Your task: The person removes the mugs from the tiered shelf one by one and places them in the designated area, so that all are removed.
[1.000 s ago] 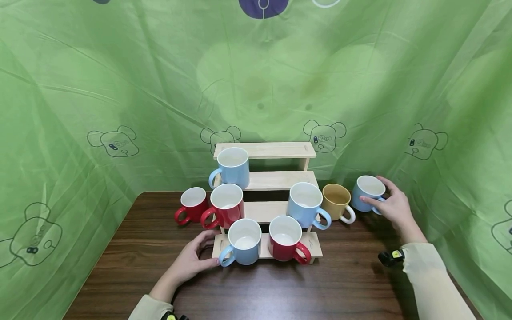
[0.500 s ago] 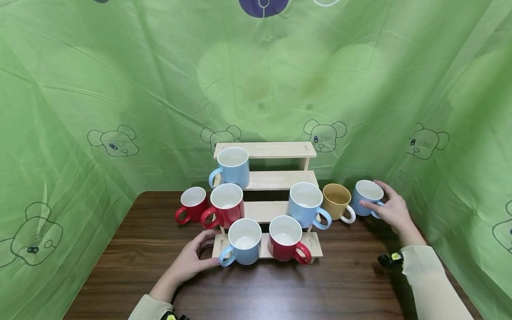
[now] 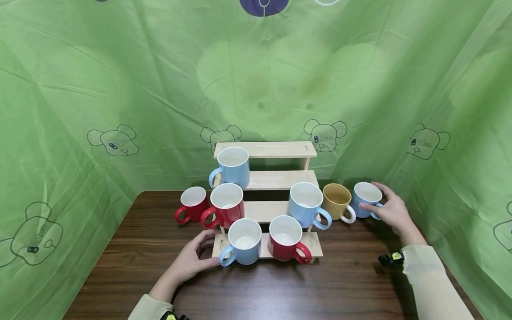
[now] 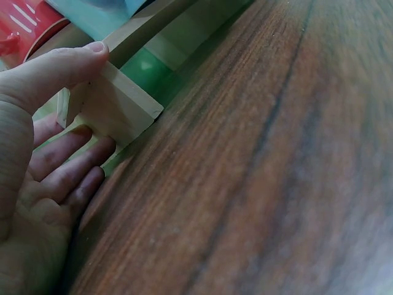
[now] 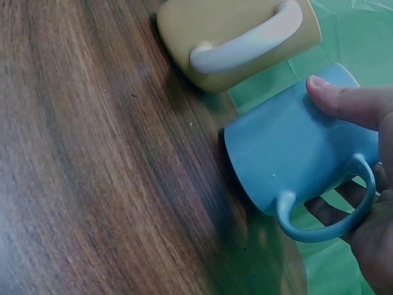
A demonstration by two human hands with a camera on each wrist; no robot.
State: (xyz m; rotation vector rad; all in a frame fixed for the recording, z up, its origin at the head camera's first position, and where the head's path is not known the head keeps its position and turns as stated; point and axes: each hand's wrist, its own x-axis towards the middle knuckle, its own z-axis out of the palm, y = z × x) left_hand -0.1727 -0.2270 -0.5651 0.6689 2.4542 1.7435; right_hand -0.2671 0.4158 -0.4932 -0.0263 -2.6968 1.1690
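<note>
At the far right of the table my right hand point(image 3: 390, 211) grips a light blue mug point(image 3: 363, 202), thumb on its near side and fingers round the back. In the right wrist view the blue mug point(image 5: 295, 141) has its base close to the wood, its handle beside my palm. My left hand point(image 3: 193, 259) holds the left end of the lowest step of a wooden tiered rack point(image 3: 266, 150). Seen from the left wrist, the thumb lies on the step's edge and the fingers meet its end panel point(image 4: 113, 104). A tan mug point(image 3: 337, 198) with a white handle stands beside the held mug.
On the rack's lowest step are a blue mug point(image 3: 245, 249) and a red mug point(image 3: 284, 249). Higher up stand another red mug point(image 3: 230, 209), a blue mug point(image 3: 304, 209) and a blue mug point(image 3: 236, 171). One more red mug point(image 3: 194, 205) is left of the rack. Green cloth point(image 3: 160, 89) surrounds the table.
My right hand has moved the blue mug slightly left and nearer to me, up beside the tan mug. The left hand has stayed on the rack.
</note>
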